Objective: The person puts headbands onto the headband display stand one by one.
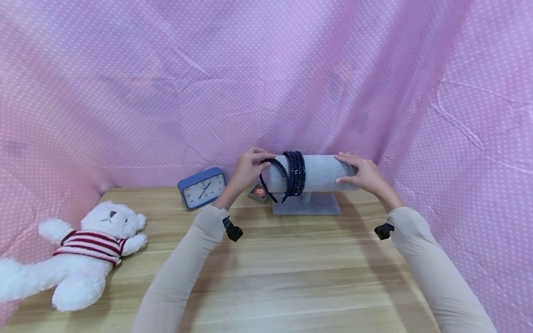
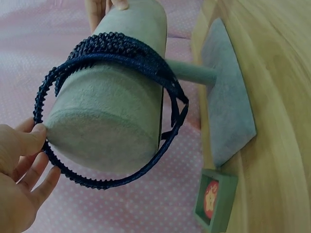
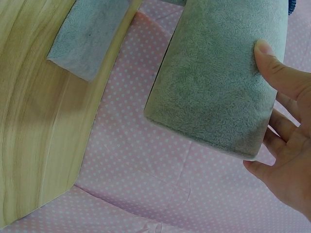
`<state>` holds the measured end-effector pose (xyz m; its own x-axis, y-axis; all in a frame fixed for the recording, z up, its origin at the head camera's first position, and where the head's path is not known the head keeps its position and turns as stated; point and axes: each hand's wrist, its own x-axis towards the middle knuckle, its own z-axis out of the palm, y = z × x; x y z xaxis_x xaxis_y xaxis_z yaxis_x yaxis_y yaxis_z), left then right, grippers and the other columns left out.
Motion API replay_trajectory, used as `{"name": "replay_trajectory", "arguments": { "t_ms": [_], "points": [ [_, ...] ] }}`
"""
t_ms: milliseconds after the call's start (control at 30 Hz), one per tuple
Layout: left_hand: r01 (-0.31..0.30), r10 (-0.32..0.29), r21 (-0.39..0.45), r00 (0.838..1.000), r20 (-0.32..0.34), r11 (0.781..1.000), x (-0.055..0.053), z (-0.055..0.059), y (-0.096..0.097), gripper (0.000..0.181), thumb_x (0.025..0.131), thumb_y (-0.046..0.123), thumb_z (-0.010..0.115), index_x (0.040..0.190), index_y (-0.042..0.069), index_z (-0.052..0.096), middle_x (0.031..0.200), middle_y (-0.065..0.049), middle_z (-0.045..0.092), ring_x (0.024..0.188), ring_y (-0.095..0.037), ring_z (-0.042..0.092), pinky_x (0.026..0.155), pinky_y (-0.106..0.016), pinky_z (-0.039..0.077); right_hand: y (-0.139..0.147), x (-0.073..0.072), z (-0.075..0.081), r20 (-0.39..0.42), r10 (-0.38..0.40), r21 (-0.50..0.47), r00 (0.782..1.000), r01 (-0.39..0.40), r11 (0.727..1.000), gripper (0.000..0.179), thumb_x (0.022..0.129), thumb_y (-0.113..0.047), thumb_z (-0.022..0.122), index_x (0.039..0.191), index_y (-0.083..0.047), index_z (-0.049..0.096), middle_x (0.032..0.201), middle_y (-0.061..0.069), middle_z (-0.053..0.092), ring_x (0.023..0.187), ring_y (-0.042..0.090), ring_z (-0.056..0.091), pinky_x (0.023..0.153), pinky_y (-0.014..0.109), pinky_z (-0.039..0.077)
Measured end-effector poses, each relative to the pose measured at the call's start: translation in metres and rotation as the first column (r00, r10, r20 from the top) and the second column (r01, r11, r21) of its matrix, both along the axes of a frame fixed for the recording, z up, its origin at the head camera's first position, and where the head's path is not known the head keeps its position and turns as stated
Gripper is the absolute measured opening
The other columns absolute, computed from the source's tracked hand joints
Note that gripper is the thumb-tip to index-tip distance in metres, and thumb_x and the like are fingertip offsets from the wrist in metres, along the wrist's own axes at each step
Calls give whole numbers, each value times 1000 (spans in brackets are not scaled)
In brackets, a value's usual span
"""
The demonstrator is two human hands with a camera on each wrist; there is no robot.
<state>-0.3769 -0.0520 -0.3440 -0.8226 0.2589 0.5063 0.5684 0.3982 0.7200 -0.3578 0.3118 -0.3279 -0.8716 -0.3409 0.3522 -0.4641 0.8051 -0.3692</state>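
Note:
A pale grey, plush-covered headband stand (image 1: 322,172) lies across the table's back, its thick roll held up by a short post on a flat base (image 1: 307,206). Several dark beaded headbands (image 1: 297,175) sit side by side around the roll, left of its middle. At the roll's left end, my left hand (image 1: 246,170) pinches one dark toothed headband (image 2: 105,184) between thumb and fingers; its loop encircles that end in the left wrist view. My right hand (image 1: 367,175) grips the roll's right end, thumb (image 3: 272,60) against the surface and the other fingers partly hidden behind it.
A blue alarm clock (image 1: 202,188) leans at the back left. Beside the base is a small green box (image 1: 258,194) with a red star design. A white teddy bear (image 1: 89,247) in a striped top lies at left. Pink dotted cloth (image 1: 233,83) surrounds the wooden table (image 1: 291,268).

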Motion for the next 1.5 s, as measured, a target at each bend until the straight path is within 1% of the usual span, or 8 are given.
{"name": "replay_trajectory", "arguments": {
  "t_ms": [233,467,567,800,967,1167,1367,1500],
  "points": [
    [-36,31,156,999,34,987,6,-7,5,25,92,3,73,117,1,75,121,-17,66,112,-32,63,99,-42,58,3,0,-2,-10,-4,-11,1000,4,1000,74,75,-14,90,142,-5,59,149,23,53,142,45,44,121,60,30],
    [-98,92,230,995,37,968,11,-8,12,24,90,4,76,114,0,76,121,-20,69,110,-36,65,97,-49,58,2,0,0,-6,-4,-6,1000,4,1000,74,75,-16,90,142,-6,59,149,23,53,143,46,43,121,61,30],
    [-102,94,260,995,44,960,14,-9,13,23,91,3,74,114,-1,76,122,-21,69,114,-37,64,99,-48,58,2,0,1,0,-3,-8,1000,3,1000,74,76,-17,90,143,-7,59,149,23,52,143,46,42,121,61,30],
    [-43,35,308,999,30,950,15,-18,11,26,97,1,66,122,-2,72,129,-20,68,124,-33,64,103,-42,56,2,-1,-2,-13,-5,-15,1000,5,1000,75,74,-15,91,142,-7,60,149,21,53,143,47,42,122,60,29],
    [-27,8,333,998,58,942,15,-21,11,28,99,4,64,126,-2,70,135,-19,66,128,-31,63,105,-35,54,2,-1,0,-8,-6,-14,1000,6,1000,75,75,-16,91,142,-6,59,149,21,53,143,47,42,121,60,30],
    [24,-62,358,993,96,933,16,-22,11,34,98,5,67,131,-2,67,142,-18,61,135,-30,56,108,-38,52,3,0,3,14,-11,-17,1000,11,1000,75,76,-17,90,143,-6,58,150,21,52,144,47,41,122,60,28],
    [91,-120,348,991,62,933,13,-25,11,36,96,0,67,132,-3,65,144,-19,58,137,-30,55,111,-36,49,7,0,3,45,-31,-8,998,32,999,75,78,-20,89,145,-8,57,152,21,50,145,46,40,123,60,26],
    [157,-167,302,986,9,940,9,-27,13,37,95,-6,65,132,-6,64,146,-21,56,138,-31,54,114,-41,47,7,1,2,53,-30,-10,998,31,999,76,78,-20,89,145,-8,57,152,21,49,146,46,38,123,60,25]
  ]
}}
